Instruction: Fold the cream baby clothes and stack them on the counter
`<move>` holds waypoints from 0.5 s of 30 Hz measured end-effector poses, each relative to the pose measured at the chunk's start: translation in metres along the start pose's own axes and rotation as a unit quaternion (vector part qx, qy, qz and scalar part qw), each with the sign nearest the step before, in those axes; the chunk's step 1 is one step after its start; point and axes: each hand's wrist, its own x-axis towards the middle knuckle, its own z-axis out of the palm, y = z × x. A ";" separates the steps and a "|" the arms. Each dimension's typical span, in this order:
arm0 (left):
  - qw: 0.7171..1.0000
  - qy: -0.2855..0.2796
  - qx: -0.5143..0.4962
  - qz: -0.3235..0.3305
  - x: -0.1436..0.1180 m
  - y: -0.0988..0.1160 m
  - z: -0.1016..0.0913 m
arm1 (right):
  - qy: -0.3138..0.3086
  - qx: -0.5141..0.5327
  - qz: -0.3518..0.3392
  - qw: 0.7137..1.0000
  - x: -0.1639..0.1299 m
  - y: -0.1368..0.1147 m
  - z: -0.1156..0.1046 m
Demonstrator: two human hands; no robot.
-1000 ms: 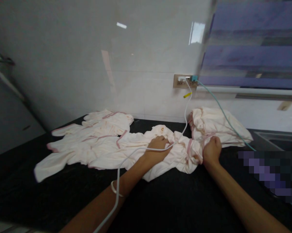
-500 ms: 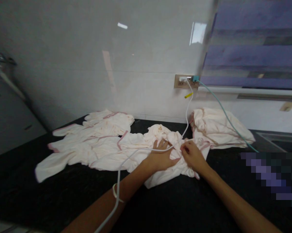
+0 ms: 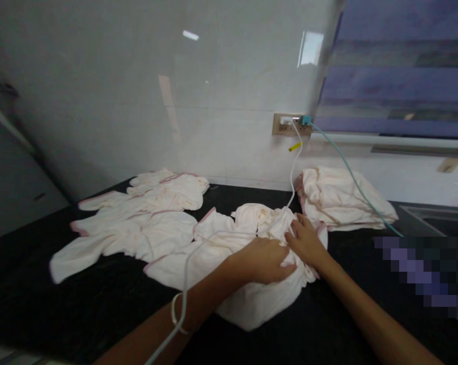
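Observation:
A crumpled cream garment with pink trim (image 3: pixel 236 284) lies on the black counter (image 3: pixel 80 314) in front of me. My left hand (image 3: pixel 262 261) rests on top of it with fingers curled into the cloth. My right hand (image 3: pixel 307 241) presses flat on the bunched fabric just to the right, touching the left hand. A white cable (image 3: pixel 198 243) drapes over the garment and across my left forearm.
Several similar garments (image 3: pixel 137 223) lie spread at the left. A folded stack (image 3: pixel 339 200) sits at the back right under a wall socket (image 3: pixel 289 125) with a white and a teal cable (image 3: pixel 350 177). A sink edge (image 3: pixel 434 215) is at the far right.
Both hands have pulled the garment toward me and bunched it, separating it from the spread garments at the left. My right hand came in from the stack's edge to beside the left hand.

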 end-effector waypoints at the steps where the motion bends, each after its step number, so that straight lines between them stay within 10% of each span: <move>1: 1.000 -0.018 -0.021 0.003 -0.003 0.004 -0.005 | -0.002 -0.007 0.003 1.000 0.000 0.000 -0.001; 7: 0.978 -0.111 -0.177 -0.004 -0.009 0.000 -0.020 | 0.001 -0.038 0.034 0.999 0.001 0.003 -0.010; 15: 0.971 0.173 -0.064 -0.150 0.006 -0.034 0.018 | -0.017 -0.016 0.019 1.000 0.002 0.001 -0.008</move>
